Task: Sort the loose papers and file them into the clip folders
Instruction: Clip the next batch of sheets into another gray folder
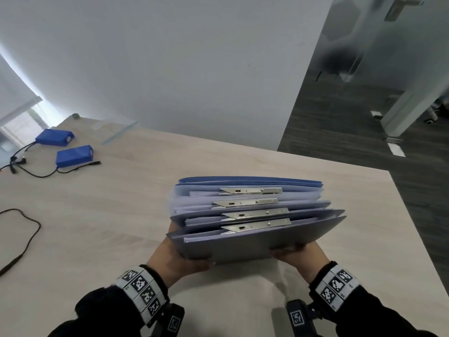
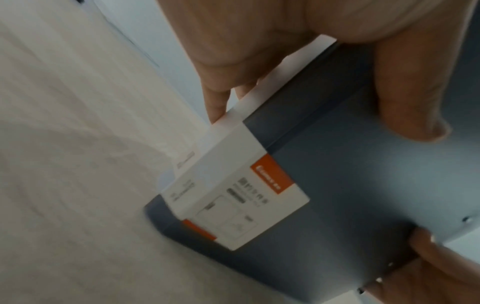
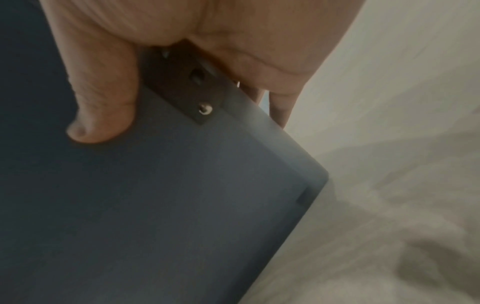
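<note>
A stack of several blue clip folders stands on edge above the light wood table, white papers and silver metal clips showing at the top. My left hand grips the stack's left end, thumb on the near cover. My right hand grips the right end the same way. In the left wrist view the folder cover carries a white and orange label, my thumb pressed on it. In the right wrist view my thumb lies on the dark cover beside a clip rivet.
Two blue boxes with black cables lie at the table's far left. Another black cable loops at the left edge. The table's right edge borders dark carpet; a white wall stands behind.
</note>
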{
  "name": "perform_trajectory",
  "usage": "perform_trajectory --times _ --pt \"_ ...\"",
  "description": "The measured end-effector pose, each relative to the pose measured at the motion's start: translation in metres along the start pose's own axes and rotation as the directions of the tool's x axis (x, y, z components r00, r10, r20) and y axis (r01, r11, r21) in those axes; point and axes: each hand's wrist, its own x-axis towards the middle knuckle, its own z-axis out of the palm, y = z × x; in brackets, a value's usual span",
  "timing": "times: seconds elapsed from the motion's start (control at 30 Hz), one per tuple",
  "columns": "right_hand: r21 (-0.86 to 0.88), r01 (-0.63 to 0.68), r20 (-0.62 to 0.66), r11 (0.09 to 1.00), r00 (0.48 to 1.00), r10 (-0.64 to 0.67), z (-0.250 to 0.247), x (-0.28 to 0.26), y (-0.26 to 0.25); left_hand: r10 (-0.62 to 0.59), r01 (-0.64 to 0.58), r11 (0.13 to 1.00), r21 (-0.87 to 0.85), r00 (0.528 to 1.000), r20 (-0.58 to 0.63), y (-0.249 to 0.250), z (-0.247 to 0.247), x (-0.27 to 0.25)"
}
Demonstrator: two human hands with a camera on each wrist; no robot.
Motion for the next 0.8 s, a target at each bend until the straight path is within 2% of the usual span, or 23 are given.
perform_trajectory --times 0.17,0.23,0.37,0.5,0.6,0.7,0.8 --pt "-0.008 -0.041 0.027 0.999 0.999 0.041 0.001 -0.002 0.005 -0.101 0.101 0.995 0.020 0.994 -0.038 -0.007 0.008 0.001" --pt "-0.047 -0.034 -0.001 0.998 0.999 0.034 0.004 0.002 0.003 -0.123 0.127 0.991 0.044 0.989 -0.084 -0.009 0.011 0.009" --pt "0.016 -0.095 -0.067 0.995 0.993 0.096 0.000 0.009 0.004 -0.177 0.185 0.982 0.026 0.966 -0.186 -0.007 0.021 0.026" --pt "0.155 -0.158 -0.103 0.975 0.979 0.176 -0.028 -0.004 0.013 -0.229 0.240 0.969 0.055 0.960 -0.160 -0.004 0.050 0.041" --pt "0.314 -0.249 -0.083 0.916 0.954 0.288 -0.054 -0.010 0.030 -0.310 0.318 0.946 0.060 0.944 -0.115 -0.016 0.086 0.055" --pt "0.342 -0.368 -0.070 0.865 0.908 0.414 -0.083 -0.014 0.052 -0.421 0.425 0.902 0.081 0.905 -0.056 -0.030 0.122 0.070" --pt "0.330 -0.432 -0.087 0.839 0.871 0.483 -0.106 -0.017 0.070 -0.484 0.481 0.862 0.161 0.875 -0.021 -0.036 0.153 0.083"
